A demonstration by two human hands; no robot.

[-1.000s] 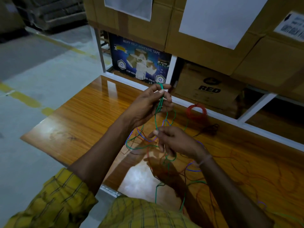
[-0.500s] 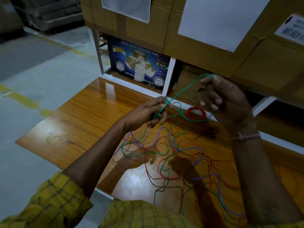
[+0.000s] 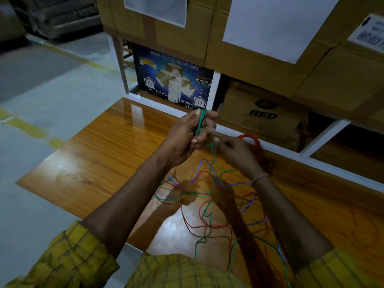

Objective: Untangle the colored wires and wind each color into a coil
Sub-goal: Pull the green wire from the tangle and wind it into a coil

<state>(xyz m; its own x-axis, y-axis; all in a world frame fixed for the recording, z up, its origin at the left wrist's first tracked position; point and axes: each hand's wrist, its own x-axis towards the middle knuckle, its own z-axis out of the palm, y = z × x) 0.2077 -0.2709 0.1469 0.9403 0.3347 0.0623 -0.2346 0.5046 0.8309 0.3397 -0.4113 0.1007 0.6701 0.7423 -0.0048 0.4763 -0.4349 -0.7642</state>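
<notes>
Place: warehouse | Shown by: stacked brown cardboard cartons (image 3: 257, 48) on white metal racking (image 3: 214, 90); grey concrete floor (image 3: 52, 90) marked with yellow lines (image 3: 27, 126)

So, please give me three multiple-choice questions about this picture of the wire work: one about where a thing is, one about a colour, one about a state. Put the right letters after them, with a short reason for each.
1. Where is the finished red coil?
A. at the far edge of the table, behind the right hand
B. on the floor
C. on the left forearm

2. Which colour of wire is the left hand winding?
A. blue
B. green
C. red

3. In what state are the wires on the wooden table?
A. all coiled
C. cut into short pieces
B. loose and tangled together

Answers:
1 A: the coil lies by the white frame, partly hidden by the right hand.
2 B: green wire loops over the left fingers.
3 B: red, green and blue strands cross one another in open loops.
</notes>
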